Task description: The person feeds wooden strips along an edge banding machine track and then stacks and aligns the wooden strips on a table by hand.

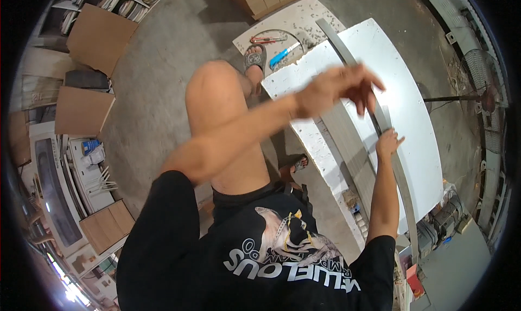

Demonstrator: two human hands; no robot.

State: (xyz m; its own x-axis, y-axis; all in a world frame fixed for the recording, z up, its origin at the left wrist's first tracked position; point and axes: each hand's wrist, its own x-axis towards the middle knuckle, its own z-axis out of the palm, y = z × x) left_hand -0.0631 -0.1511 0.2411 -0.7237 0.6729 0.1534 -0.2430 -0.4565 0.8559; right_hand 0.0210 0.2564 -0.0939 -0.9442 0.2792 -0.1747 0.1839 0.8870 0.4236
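My left hand (331, 91) is blurred by motion and hangs over the white board (415, 126), its fingers apart and partly bent. Nothing shows in its grasp; it covers a stretch of a long grey strip (404, 183). Farther down that strip, my right hand (387, 144) has its fingers wrapped around it, one finger sticking out. The strip runs lengthwise over the board, from beyond its far edge to past its near right corner. Beside it on the left lies a wider grey panel (347, 140).
A low white surface (320, 13) beyond the board holds a blue-handled tool (281, 57), a red-handled tool (266, 40) and scattered scraps. At the right stands a fan (483, 99); a motor-like machine (445, 219) is near the board's lower right corner. Cardboard sheets (100, 37) stand at left.
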